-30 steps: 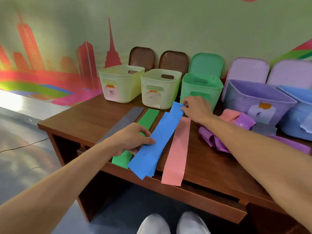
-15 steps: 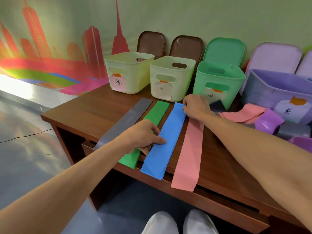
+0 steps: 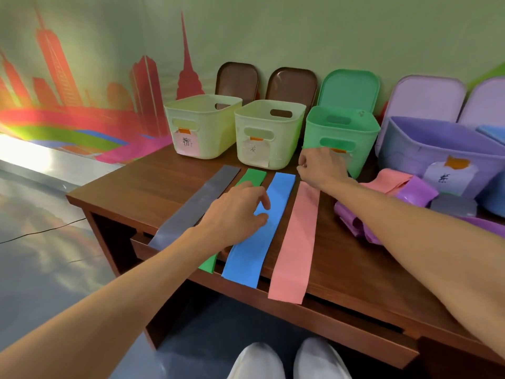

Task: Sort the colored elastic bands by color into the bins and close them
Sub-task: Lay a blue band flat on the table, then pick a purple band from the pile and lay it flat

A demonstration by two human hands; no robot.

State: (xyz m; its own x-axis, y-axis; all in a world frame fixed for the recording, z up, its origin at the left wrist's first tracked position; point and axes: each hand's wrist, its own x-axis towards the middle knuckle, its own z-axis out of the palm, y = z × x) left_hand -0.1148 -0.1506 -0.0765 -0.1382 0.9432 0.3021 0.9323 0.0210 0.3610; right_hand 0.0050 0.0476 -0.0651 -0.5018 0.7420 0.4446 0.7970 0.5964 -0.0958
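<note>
The left hand [image 3: 237, 212] is open. Its fingers are relaxed and spread low over the blue band [image 3: 254, 250], about at its middle, and I cannot tell if the fingertips press on it. The right hand [image 3: 319, 166] is curled, just right of the blue band's far end, where the pink band [image 3: 295, 253] ends. The view does not show whether it pinches anything.

To my judgement the step is the laying out. Four bands lie flat and side by side on the tabletop [image 3: 153, 187], and I see none in a bin, so the sorting itself looks hardly begun. The next move probably calls for lifting one band, gathering its length, and carrying it to the matching bin.

The near end of the blue band hangs over the tabletop's near edge. So do the ends of the pink band on its right, and of the green band [image 3: 252, 176] and the grey band [image 3: 196, 203] on its left. A careless pull could slide one to the floor.

Left of the blue band, past the grey one, there is bare wood for working. Right of it, past the pink band, a loose heap of purple bands [image 3: 352, 217] takes the room.

Beyond the blue band's far end stand two pale bins [image 3: 269, 132], close to it. The green bin [image 3: 341, 127] is to the right of them, directly behind the right hand. The purple bin [image 3: 437, 151] is farther right. All are open, and their lids [image 3: 349, 86] lean on the wall behind, so closing needs a reach over the bins.
</note>
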